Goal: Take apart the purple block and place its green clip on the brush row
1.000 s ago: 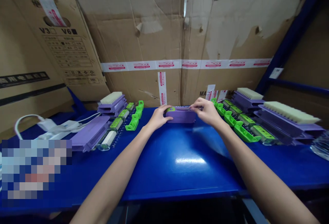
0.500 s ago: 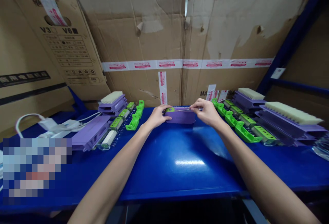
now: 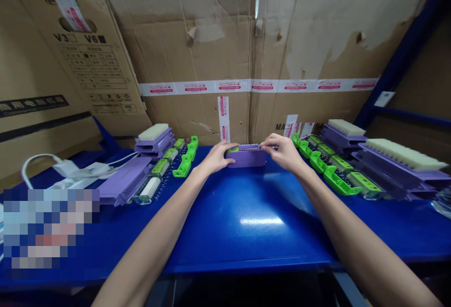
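Note:
My left hand [image 3: 219,157] grips the left end of a purple plastic casing [image 3: 246,158], thumb on its front face and fingers behind. The casing rests on the blue table near its back edge. A green piece [image 3: 233,149] shows at the casing's top left, beside my left fingers. Pinched in my right hand [image 3: 279,151] is a thin metal rod [image 3: 252,149]; its kind is too small to make out. It lies almost level over the casing's top and points left. My right fingertips are at the casing's right end.
Purple casings [image 3: 125,180], pale-bristled brush blocks [image 3: 405,153] and green plastic clips [image 3: 185,159] line both sides of the blue table [image 3: 253,246]. A white power strip [image 3: 82,175] with cables lies left. Cardboard [image 3: 197,53] walls the back.
My right hand has shifted slightly left, and the metal rod lies flatter along the casing's top. My left hand keeps its hold. The view has moved a little.

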A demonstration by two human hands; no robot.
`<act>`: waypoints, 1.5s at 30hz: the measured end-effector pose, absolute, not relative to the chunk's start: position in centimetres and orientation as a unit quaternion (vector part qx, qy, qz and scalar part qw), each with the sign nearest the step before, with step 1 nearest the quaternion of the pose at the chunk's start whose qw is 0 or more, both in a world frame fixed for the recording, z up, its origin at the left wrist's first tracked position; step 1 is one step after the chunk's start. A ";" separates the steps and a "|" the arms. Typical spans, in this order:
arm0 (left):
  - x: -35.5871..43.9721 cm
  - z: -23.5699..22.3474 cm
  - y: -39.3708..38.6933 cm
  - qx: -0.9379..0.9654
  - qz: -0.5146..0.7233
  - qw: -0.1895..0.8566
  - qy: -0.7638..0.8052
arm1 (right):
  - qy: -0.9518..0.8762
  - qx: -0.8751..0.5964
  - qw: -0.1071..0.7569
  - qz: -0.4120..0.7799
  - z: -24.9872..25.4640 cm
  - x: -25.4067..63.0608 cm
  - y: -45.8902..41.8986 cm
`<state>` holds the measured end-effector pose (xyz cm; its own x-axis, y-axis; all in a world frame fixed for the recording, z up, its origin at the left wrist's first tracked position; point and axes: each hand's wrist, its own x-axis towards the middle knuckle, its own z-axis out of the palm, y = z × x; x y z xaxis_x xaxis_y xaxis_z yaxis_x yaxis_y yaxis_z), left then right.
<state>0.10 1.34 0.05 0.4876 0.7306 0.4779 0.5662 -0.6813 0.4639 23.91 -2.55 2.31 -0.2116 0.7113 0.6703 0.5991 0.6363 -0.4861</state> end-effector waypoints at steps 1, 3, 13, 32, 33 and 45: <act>0.3 0.1 1.2 0.857 0.329 0.118 0.378 | -0.774 -0.428 0.461 0.075 2.1 23.9 -2.3; 0.9 0.2 0.9 0.864 0.319 0.114 0.372 | -0.775 -0.433 0.450 0.102 1.7 24.0 -1.9; 1.4 0.7 0.7 0.869 0.307 0.104 0.373 | -0.769 -0.443 0.451 0.098 1.4 24.1 -1.7; 0.1 -0.2 0.8 0.817 0.320 0.079 0.473 | -0.638 -0.638 0.418 -0.105 -1.3 27.2 -0.1; 0.1 -0.2 0.7 0.817 0.314 0.071 0.479 | -0.638 -0.661 0.383 -0.100 -1.6 27.3 0.0; -1.4 1.1 0.3 0.798 0.247 -0.057 0.547 | -0.641 -0.711 0.274 -0.096 -2.4 27.2 0.0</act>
